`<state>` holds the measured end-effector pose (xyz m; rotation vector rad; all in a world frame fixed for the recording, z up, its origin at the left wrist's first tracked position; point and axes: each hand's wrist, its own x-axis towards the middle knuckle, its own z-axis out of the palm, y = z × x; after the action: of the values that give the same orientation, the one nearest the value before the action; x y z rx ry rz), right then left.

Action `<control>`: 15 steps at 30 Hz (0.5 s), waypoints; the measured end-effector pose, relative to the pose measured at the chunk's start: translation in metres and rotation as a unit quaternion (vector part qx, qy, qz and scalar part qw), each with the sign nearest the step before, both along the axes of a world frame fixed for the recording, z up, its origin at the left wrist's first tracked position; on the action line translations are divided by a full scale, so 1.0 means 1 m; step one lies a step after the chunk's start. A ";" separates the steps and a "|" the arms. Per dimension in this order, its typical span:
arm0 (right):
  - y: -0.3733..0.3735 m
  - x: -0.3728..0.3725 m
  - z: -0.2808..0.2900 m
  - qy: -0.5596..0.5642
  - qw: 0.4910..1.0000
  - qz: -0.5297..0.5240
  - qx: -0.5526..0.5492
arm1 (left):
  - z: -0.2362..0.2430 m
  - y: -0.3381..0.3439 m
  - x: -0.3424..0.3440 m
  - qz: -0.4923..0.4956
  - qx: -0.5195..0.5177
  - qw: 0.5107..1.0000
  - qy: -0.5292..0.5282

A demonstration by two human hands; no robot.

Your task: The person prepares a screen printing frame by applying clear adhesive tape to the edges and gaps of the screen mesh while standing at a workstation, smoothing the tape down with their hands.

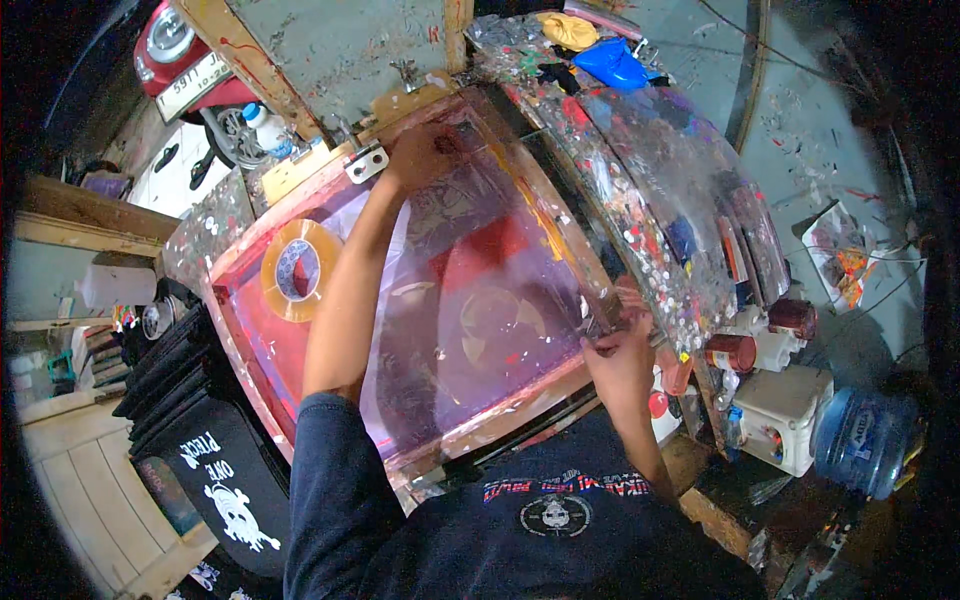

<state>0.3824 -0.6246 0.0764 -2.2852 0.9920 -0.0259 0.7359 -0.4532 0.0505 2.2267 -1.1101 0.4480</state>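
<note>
A wooden screen-printing frame [222, 330] with a translucent, purple and red stained mesh [480, 290] lies in front of me. My left arm reaches across it, and my left hand [428, 157] is at the far end of the mesh, near a metal hinge bracket [367, 162]. That hand is dim and its fingers do not show clearly. My right hand [620, 352] is at the frame's near right corner with its fingers curled in a pinch; what lies between them is too small to make out. A roll of clear tape [298, 270] rests on the frame's left part.
A paint-spattered board [650, 190] runs along the right, with a blue plastic bag [610, 65] at its far end. Black printed garments [225, 470] are stacked at left. Jars [730, 353], a white container [785, 410] and a blue water jug [862, 440] stand at right.
</note>
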 end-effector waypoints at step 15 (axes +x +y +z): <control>-0.005 0.005 -0.016 0.052 0.995 0.054 -0.067 | -0.001 -0.004 -0.005 -0.008 -0.034 0.999 -0.016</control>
<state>0.3871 -0.6301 0.0603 -2.4811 0.9416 0.0743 0.7311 -0.4575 0.0491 2.1579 -1.1106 0.5082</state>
